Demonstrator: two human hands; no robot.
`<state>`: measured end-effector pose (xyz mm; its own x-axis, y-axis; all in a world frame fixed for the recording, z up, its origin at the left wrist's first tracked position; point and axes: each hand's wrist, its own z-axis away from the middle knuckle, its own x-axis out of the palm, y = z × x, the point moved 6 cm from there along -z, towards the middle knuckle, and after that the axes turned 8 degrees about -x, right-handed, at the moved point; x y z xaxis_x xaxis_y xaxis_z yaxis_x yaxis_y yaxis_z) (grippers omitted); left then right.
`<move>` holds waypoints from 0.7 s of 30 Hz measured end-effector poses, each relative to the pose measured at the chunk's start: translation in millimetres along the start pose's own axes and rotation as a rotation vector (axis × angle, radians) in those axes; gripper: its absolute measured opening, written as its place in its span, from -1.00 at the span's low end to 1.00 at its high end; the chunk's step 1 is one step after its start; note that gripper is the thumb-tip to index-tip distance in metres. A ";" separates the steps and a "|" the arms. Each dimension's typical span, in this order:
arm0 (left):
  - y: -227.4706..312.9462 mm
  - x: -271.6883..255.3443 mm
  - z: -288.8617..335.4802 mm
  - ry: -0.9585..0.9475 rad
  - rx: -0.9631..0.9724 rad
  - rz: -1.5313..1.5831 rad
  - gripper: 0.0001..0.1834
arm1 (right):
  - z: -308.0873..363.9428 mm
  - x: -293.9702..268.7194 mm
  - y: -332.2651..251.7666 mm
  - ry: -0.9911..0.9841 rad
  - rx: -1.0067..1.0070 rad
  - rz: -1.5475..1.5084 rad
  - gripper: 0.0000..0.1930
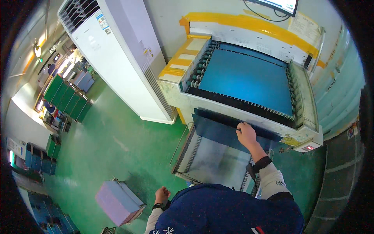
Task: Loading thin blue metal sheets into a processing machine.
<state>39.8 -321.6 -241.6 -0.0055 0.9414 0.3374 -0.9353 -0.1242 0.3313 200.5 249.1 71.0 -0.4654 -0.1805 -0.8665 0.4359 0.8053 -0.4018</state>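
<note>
My right hand (246, 134) reaches forward, its fingers closed on the top edge of a dark blue panel (214, 130). The panel stands in or over a slotted rack (184, 156) in front of me; its lower edge is hard to make out. Just beyond is a roller conveyor machine (241, 104), and a bright blue panel (245, 78) lies flat on its rollers. Down by my left side, my left hand (163, 194) hangs with curled fingers and nothing visible in it. Both wrists wear dark bands.
A tall white air conditioner (128, 58) stands left of the machine. On the green floor at lower left is a stack of pink and blue panels (119, 202). Green racks (68, 97) stand farther left. A monitor (282, 6) hangs above, and grey panelling (339, 179) borders the right.
</note>
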 end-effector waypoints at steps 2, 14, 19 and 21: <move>-2.1 0.1 4.6 0.009 0.011 0.010 -0.81 | -3.0 11.2 4.8 -0.108 0.041 0.069 -0.82; -0.3 -1.2 11.2 0.073 0.032 -0.007 -0.82 | -26.6 51.5 40.1 -0.543 0.148 0.318 -0.74; -4.2 0.1 9.5 0.058 0.055 0.007 -0.83 | -22.7 48.5 36.1 -0.505 0.187 0.277 -0.73; -3.9 -2.1 9.2 0.066 0.052 -0.019 -0.83 | -23.9 44.2 31.8 -0.462 0.199 0.283 -0.73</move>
<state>46.8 -325.9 -235.5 -0.0132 0.9622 0.2720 -0.9160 -0.1206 0.3825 175.4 280.3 27.0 0.0563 -0.2373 -0.9698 0.6518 0.7445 -0.1443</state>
